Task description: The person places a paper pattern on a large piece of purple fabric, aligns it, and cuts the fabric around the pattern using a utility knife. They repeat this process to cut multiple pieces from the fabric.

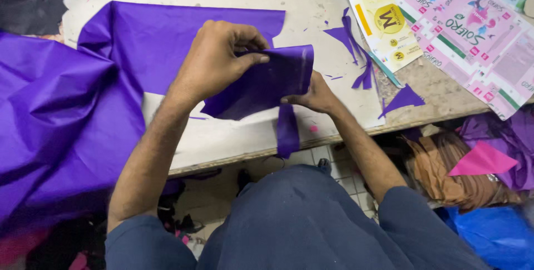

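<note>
My left hand pinches the top edge of a small folded piece of purple fabric between thumb and fingers. My right hand grips the same piece from below, at its lower right corner, mostly hidden under the cloth. A narrow purple strip hangs from the piece over the table's front edge. A large sheet of purple fabric lies spread to the left on the white worktable and drapes off it.
Purple offcuts and a triangular scrap lie to the right. Flattened yellow and pink printed cartons cover the right tabletop. Below the table, brown, pink and blue fabric scraps are piled on the floor.
</note>
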Motion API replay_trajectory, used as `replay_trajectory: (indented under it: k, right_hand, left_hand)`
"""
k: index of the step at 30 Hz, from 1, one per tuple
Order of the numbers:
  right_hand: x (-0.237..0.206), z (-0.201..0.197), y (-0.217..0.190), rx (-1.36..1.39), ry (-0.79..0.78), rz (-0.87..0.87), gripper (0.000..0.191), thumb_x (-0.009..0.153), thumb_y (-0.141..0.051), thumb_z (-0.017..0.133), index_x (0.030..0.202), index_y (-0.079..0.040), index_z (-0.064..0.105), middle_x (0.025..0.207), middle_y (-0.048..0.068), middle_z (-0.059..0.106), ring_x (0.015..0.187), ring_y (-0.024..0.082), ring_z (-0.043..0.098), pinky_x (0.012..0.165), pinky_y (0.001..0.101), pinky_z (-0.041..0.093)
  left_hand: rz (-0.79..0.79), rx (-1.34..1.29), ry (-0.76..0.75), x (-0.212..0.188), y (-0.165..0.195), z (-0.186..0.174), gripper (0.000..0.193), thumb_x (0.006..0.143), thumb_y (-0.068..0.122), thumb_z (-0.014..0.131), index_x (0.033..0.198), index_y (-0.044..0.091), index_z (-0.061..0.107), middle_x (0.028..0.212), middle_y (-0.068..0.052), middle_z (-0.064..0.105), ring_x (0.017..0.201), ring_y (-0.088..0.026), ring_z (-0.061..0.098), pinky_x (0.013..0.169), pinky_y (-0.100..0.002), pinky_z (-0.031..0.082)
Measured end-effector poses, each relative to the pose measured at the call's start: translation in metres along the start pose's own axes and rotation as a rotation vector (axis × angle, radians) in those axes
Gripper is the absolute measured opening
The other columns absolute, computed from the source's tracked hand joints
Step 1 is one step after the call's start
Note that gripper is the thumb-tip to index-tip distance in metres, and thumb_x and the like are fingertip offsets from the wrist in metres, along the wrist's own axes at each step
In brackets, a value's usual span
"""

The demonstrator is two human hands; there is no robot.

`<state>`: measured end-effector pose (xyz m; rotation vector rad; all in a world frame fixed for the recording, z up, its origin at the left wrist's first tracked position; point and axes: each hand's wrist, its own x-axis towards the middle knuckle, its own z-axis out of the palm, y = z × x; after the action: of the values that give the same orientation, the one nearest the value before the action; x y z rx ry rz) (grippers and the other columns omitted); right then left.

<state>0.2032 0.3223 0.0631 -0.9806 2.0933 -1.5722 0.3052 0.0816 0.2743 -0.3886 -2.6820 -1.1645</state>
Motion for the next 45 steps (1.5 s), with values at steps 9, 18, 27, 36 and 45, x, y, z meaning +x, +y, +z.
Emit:
replay_trajectory:
  k: [9,18,27,36,45]
  right_hand:
    - [0.001,0.136,-0.022,0.290,0.244,0.323,0.030,0.086,-0.012,0.080,0.112,-0.001,0.073,0.097,0.008,0.077,0.082,0.010,0.070,0.076,0.0247,0.059]
    - [0.058,0.186,0.009,0.220,0.371,0.373,0.041,0.092,-0.015,0.075,0.123,0.007,0.060,0.108,0.014,0.076,0.093,0.017,0.073,0.078,0.0315,0.061]
    - [0.051,0.175,0.021,0.399,0.353,0.646,0.034,0.103,-0.027,0.056,0.125,-0.001,0.063,0.113,0.007,0.073,0.099,0.015,0.074,0.081,0.0353,0.066]
    - [0.060,0.174,0.029,0.240,0.354,0.629,0.042,0.090,-0.012,0.076,0.128,-0.001,0.061,0.079,0.000,0.066,0.071,0.007,0.063,0.063,0.0238,0.052]
    - [0.074,0.184,0.017,-0.018,0.458,0.570,0.060,0.085,-0.008,0.079,0.137,0.003,0.051,0.080,0.006,0.070,0.066,0.008,0.063,0.056,0.0237,0.051]
  left_hand:
    - [0.040,0.016,-0.048,0.032,-0.169,-0.067,0.025,0.074,0.010,0.089,0.097,0.005,0.079,0.089,-0.010,0.079,0.084,-0.018,0.077,0.076,-0.033,0.060]
    - [0.330,0.121,0.217,0.040,-0.289,0.007,0.037,0.080,0.002,0.082,0.117,0.004,0.074,0.115,-0.014,0.072,0.112,-0.037,0.066,0.092,-0.046,0.052]
    - [-0.044,0.296,0.093,-0.042,-0.358,-0.007,0.055,0.074,0.014,0.086,0.128,0.010,0.074,0.145,-0.018,0.059,0.137,-0.036,0.051,0.110,-0.044,0.043]
    - [-0.074,0.166,0.096,-0.037,-0.378,-0.009,0.043,0.080,0.010,0.082,0.122,0.009,0.076,0.147,-0.014,0.060,0.141,-0.033,0.050,0.114,-0.042,0.043]
    - [-0.102,0.267,0.304,-0.004,-0.311,0.003,0.038,0.091,0.014,0.078,0.127,0.002,0.072,0.137,-0.022,0.063,0.128,-0.040,0.059,0.108,-0.047,0.047]
